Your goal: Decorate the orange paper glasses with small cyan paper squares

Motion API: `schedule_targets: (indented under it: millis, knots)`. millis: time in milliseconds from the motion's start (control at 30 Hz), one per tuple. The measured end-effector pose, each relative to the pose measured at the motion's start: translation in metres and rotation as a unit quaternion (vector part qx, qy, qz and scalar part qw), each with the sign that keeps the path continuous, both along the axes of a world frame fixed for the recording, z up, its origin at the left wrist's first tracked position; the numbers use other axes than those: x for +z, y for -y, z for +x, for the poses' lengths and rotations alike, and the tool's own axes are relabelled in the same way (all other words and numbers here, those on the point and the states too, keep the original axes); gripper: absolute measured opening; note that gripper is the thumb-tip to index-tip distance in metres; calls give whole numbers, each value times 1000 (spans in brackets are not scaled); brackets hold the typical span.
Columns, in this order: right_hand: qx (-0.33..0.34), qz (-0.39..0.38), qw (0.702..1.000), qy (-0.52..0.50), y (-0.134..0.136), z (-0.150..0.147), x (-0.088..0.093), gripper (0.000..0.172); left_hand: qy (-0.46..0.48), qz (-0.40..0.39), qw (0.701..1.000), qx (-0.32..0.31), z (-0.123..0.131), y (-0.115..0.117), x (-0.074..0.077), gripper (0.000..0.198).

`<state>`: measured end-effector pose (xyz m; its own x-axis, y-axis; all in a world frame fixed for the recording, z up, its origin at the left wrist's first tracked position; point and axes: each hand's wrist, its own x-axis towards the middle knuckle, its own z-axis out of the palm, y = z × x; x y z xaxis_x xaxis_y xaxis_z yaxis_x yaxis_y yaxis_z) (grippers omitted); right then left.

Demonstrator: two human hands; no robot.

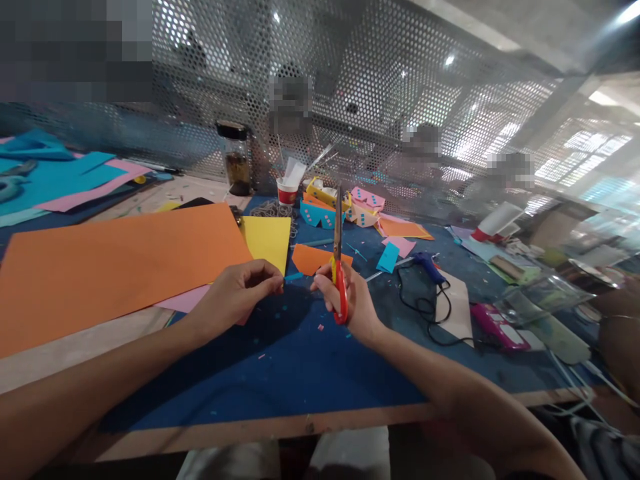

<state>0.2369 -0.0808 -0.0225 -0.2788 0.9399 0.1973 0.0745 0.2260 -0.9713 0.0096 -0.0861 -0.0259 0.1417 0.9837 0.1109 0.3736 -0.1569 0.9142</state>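
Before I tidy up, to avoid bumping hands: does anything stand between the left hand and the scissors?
Yes: a small blue strip near the left hand, then the right hand, whose fingers hold the scissors.

A ceiling light [629, 12] glares upper right; edges smear.

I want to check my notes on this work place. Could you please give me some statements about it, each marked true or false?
1. The right hand holds red-handled scissors. True.
2. The largest sheet is green. False: it is orange.
3. The lidded jar stands left of the paper cup in the picture. True.
4. The glue gun is in the left hand. False: it lies on the table.
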Motion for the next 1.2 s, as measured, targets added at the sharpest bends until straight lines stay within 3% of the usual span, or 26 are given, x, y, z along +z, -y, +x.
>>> schedule_targets:
  millis: [133,400,767,1200]
  knots:
    - [-5,14,1000,-10,-4,2,1,27,-14,27,999,19,-2,-2,5,32]
    - [-55,80,995,29,-13,28,19,25,0,15,999,48,-5,-8,0,30]
    - [-115,91,989,32,-16,46,6,21,26,29,995,88,-5,-8,3,26]
    - [-145,88,982,85,-11,50,8,24,44,33,994,100,-8,-11,0,21]
